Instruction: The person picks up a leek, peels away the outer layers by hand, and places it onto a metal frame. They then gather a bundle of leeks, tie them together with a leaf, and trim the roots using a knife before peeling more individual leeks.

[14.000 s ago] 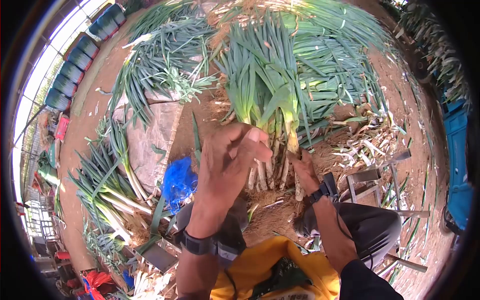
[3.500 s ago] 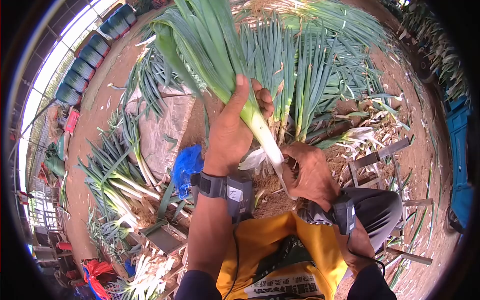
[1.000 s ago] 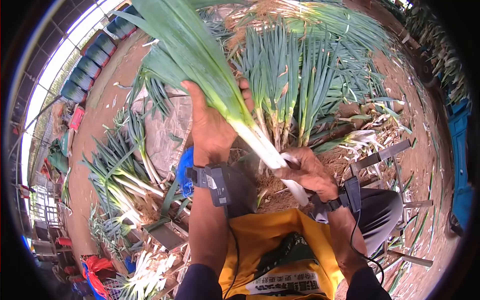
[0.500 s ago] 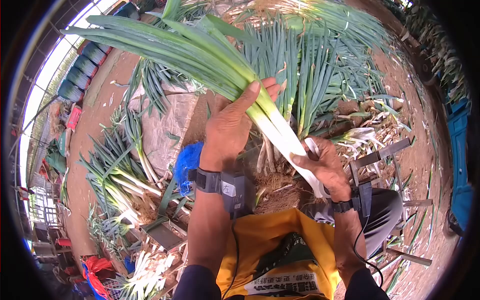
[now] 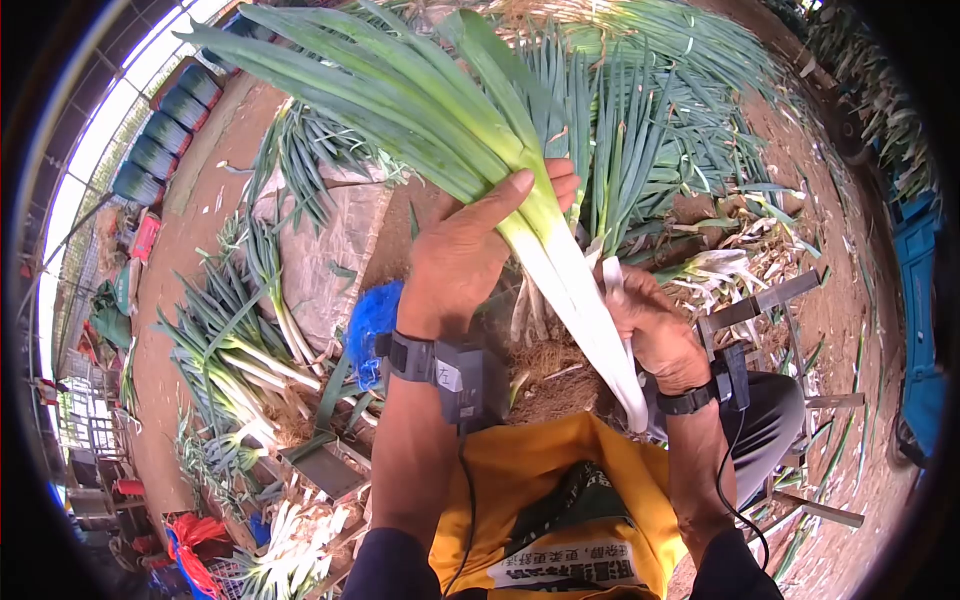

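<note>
A large green onion (image 5: 565, 275) slants across the middle, its broad green leaves toward the upper left and its white stem end down near the yellow apron (image 5: 560, 470). My left hand (image 5: 475, 240) grips it where white turns to green, thumb on top and fingers behind. My right hand (image 5: 650, 325) is beside the lower white stem, closed on a loose pale strip of outer skin (image 5: 612, 275) that sticks up above the fingers. The hidden fingertips may also touch the stem. Both wrists wear black straps with devices.
Bundled green onions (image 5: 640, 140) lie ahead. More onions with roots (image 5: 245, 370) lie at left beside a flat sack (image 5: 325, 255) and blue netting (image 5: 375, 330). White peelings (image 5: 295, 540) pile up lower left. A metal frame (image 5: 765, 300) stands at right, near a blue crate (image 5: 920, 310).
The onion has shifted slightly right and its leaves have fanned wider. My right hand has turned and moved off the stem's front, with the pale strip now pulled further away.
</note>
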`<state>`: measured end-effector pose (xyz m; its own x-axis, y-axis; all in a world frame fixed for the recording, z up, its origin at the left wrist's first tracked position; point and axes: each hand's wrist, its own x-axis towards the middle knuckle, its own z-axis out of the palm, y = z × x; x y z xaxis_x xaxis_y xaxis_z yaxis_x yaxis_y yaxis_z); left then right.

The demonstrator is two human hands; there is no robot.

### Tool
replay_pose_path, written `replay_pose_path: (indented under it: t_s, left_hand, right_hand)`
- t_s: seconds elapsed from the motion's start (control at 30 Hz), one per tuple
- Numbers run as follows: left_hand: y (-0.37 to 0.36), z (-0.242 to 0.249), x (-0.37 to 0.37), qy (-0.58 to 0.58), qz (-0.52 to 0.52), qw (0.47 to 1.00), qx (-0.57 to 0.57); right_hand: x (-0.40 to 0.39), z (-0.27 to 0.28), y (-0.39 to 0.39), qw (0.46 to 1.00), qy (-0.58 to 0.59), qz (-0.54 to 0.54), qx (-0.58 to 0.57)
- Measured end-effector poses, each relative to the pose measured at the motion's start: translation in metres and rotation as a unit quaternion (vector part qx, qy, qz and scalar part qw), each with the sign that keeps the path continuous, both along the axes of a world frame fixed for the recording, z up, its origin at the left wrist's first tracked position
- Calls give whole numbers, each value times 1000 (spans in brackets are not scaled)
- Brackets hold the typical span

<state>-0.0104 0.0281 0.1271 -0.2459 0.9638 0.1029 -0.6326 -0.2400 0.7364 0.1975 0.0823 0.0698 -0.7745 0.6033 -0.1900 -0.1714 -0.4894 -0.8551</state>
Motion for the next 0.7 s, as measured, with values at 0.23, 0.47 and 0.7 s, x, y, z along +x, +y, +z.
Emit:
replay_pose_path:
  t_s: [0.23, 0.47, 0.7]
  left_hand:
    - [0, -4, 0, -21, -34, 999, 28]
    - [-5, -4, -22, -58, 20, 996, 62]
    - [-9, -9, -34, -61, 61, 995, 58]
  right_hand:
    - [-17, 9, 0, 993, 0, -28, -115]
    - [15, -53, 15, 959, 154, -107, -213]
    - [36, -14, 11, 908, 304, -36, -286]
